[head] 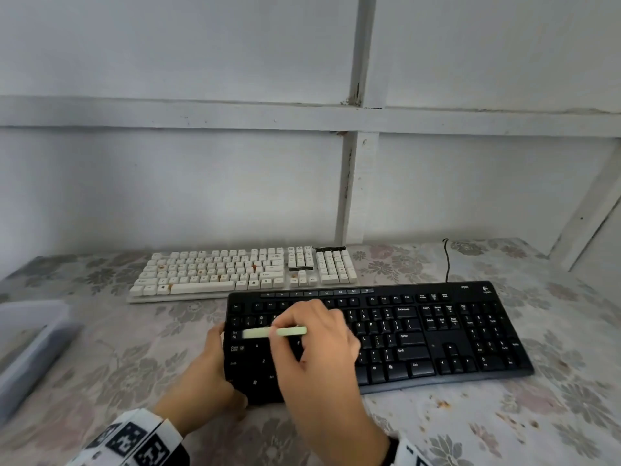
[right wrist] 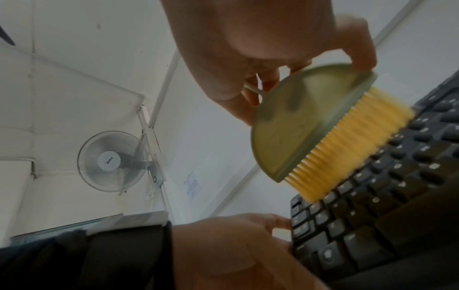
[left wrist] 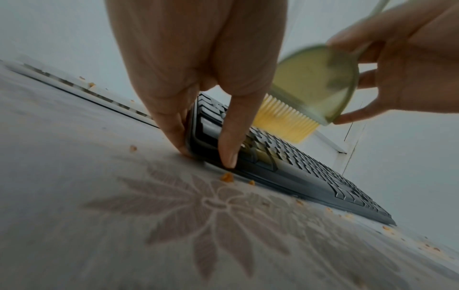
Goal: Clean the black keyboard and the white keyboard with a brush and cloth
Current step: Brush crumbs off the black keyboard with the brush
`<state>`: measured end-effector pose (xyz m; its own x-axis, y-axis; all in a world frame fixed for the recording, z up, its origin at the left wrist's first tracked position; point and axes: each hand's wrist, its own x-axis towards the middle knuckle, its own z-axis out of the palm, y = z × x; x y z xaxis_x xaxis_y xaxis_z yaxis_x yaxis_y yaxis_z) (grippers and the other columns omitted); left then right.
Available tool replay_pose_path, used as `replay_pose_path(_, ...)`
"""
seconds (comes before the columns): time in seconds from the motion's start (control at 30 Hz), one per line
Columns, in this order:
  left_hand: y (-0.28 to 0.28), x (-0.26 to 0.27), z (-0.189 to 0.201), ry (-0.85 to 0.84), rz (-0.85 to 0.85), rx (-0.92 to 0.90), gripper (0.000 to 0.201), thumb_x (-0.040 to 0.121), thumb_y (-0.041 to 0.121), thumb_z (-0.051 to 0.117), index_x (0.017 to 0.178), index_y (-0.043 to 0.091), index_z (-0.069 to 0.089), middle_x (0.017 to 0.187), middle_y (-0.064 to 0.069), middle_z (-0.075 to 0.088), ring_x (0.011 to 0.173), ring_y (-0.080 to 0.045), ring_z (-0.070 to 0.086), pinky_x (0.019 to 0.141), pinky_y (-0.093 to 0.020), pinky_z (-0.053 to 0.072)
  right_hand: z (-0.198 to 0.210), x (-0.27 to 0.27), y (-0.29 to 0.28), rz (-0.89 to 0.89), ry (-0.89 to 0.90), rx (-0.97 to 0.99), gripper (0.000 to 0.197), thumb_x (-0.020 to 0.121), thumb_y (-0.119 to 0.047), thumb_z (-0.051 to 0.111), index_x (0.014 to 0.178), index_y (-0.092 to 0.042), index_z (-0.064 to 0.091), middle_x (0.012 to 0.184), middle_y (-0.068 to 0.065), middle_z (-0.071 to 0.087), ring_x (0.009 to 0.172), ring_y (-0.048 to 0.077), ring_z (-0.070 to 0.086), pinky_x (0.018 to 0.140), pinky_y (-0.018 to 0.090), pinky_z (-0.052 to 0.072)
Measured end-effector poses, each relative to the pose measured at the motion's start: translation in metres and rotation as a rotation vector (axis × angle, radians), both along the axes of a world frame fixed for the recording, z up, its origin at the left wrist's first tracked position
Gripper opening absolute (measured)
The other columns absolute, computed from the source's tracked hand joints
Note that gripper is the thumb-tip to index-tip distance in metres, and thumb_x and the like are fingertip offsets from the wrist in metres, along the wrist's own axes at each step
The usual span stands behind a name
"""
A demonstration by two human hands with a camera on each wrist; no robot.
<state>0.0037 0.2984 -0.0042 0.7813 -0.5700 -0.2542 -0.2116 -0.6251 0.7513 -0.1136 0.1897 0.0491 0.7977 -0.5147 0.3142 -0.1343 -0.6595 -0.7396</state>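
The black keyboard (head: 420,334) lies on the flowered tablecloth in front of me. My left hand (head: 215,368) grips its left end (left wrist: 198,137), thumb on the front edge and fingers (left wrist: 171,125) behind. My right hand (head: 316,341) pinches a pale green half-round brush (head: 275,332) with yellow bristles (right wrist: 347,145). The bristles (left wrist: 285,121) touch the keys (right wrist: 387,188) at the left part of the keyboard. Behind it lies the white keyboard (head: 242,270), which carries orange-brown stains. No cloth shows in any view.
Orange crumbs (left wrist: 227,177) lie on the tablecloth (head: 504,425) along the black keyboard's front edge and to its right. A clear plastic bin (head: 30,341) stands at the left table edge. A black cable (head: 447,260) runs back toward the white wall. A fan (right wrist: 111,160) hangs on the wall.
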Motion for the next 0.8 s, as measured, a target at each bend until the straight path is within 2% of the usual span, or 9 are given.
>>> replay_pose_path(0.07, 0.001, 0.001, -0.002, -0.017, 0.001, -0.02, 0.103, 0.063, 0.003, 0.074, 0.139, 0.026, 0.008, 0.098, 0.009, 0.056, 0.09, -0.012, 0.06, 0.079, -0.036, 0.054, -0.002, -0.001, 0.006, 0.074, -0.002, 0.057, 0.013, 0.083, -0.041, 0.042, 0.09, -0.035, 0.051, 0.098, -0.019, 0.05, 0.099, -0.003, 0.038, 0.103, 0.037, 0.023)
replay_pose_path(0.2, 0.001, 0.001, -0.001, 0.009, -0.014, 0.005, 0.104, 0.062, 0.0, 0.071, 0.139, 0.029, 0.007, 0.096, 0.002, 0.063, 0.083, -0.013, 0.061, 0.062, -0.023, 0.048, -0.01, -0.006, -0.007, 0.032, 0.006, 0.042, 0.012, 0.083, -0.041, 0.042, 0.088, -0.035, 0.051, 0.096, -0.019, 0.051, 0.098, -0.003, 0.038, 0.105, 0.042, 0.025)
replay_pose_path(0.27, 0.001, 0.001, 0.001, 0.033, -0.023, 0.013, 0.105, 0.063, -0.001, 0.071, 0.139, 0.03, 0.006, 0.098, 0.001, 0.063, 0.082, -0.013, 0.061, 0.059, -0.021, 0.045, -0.011, -0.012, -0.016, -0.033, 0.027, 0.002, 0.011, 0.082, -0.042, 0.039, 0.084, -0.037, 0.048, 0.096, -0.018, 0.051, 0.098, -0.003, 0.037, 0.106, 0.043, 0.024)
replay_pose_path(0.33, 0.002, 0.0, 0.001, 0.042, -0.022, 0.011, 0.106, 0.063, -0.002, 0.072, 0.139, 0.029, 0.006, 0.099, 0.001, 0.062, 0.083, -0.013, 0.061, 0.06, -0.02, 0.044, -0.007, -0.017, -0.02, -0.035, -0.018, 0.01, 0.008, 0.081, -0.041, 0.04, 0.082, -0.038, 0.047, 0.101, -0.017, 0.051, 0.099, -0.001, 0.038, 0.106, 0.043, 0.026)
replay_pose_path(0.4, 0.002, 0.001, 0.0, 0.041, -0.018, 0.014, 0.106, 0.062, -0.002, 0.072, 0.139, 0.03, 0.006, 0.099, 0.001, 0.062, 0.083, -0.013, 0.06, 0.06, -0.02, 0.044, -0.004, -0.021, -0.02, 0.013, -0.072, 0.083, 0.008, 0.08, -0.041, 0.044, 0.087, -0.041, 0.048, 0.109, -0.021, 0.048, 0.1, 0.002, 0.04, 0.1, 0.041, 0.035)
replay_pose_path(0.47, 0.002, 0.001, 0.0, 0.05, -0.016, 0.01, 0.106, 0.062, -0.003, 0.072, 0.138, 0.03, 0.007, 0.099, 0.001, 0.062, 0.085, -0.014, 0.061, 0.062, -0.021, 0.045, -0.005, -0.024, -0.021, 0.036, -0.096, 0.111, 0.012, 0.079, -0.04, 0.047, 0.091, -0.044, 0.046, 0.109, -0.023, 0.049, 0.101, 0.002, 0.041, 0.094, 0.038, 0.039)
replay_pose_path(0.67, 0.001, 0.004, -0.002, 0.096, -0.011, -0.027, 0.108, 0.06, -0.007, 0.07, 0.138, 0.033, 0.007, 0.1, -0.002, 0.063, 0.087, -0.018, 0.062, 0.069, -0.028, 0.05, -0.016, -0.035, -0.05, -0.078, -0.142, 0.044, 0.011, 0.077, -0.036, 0.05, 0.087, -0.04, 0.051, 0.105, -0.021, 0.052, 0.098, 0.002, 0.042, 0.088, 0.034, 0.04)
replay_pose_path(0.73, 0.001, 0.004, -0.002, 0.093, -0.009, -0.028, 0.109, 0.06, -0.006, 0.07, 0.137, 0.034, 0.006, 0.099, -0.003, 0.063, 0.086, -0.019, 0.063, 0.072, -0.031, 0.053, -0.013, -0.038, -0.051, -0.06, -0.167, 0.062, 0.003, 0.079, -0.034, 0.054, 0.077, -0.034, 0.056, 0.102, -0.019, 0.054, 0.098, 0.003, 0.044, 0.085, 0.03, 0.039)
replay_pose_path(0.8, 0.002, 0.004, -0.003, 0.084, -0.012, -0.025, 0.108, 0.059, -0.006, 0.07, 0.137, 0.033, 0.007, 0.097, -0.003, 0.064, 0.085, -0.019, 0.063, 0.071, -0.031, 0.053, -0.014, -0.038, -0.049, -0.021, -0.178, 0.096, 0.007, 0.082, -0.032, 0.057, 0.075, -0.033, 0.057, 0.099, -0.016, 0.056, 0.097, 0.005, 0.046, 0.082, 0.027, 0.039)
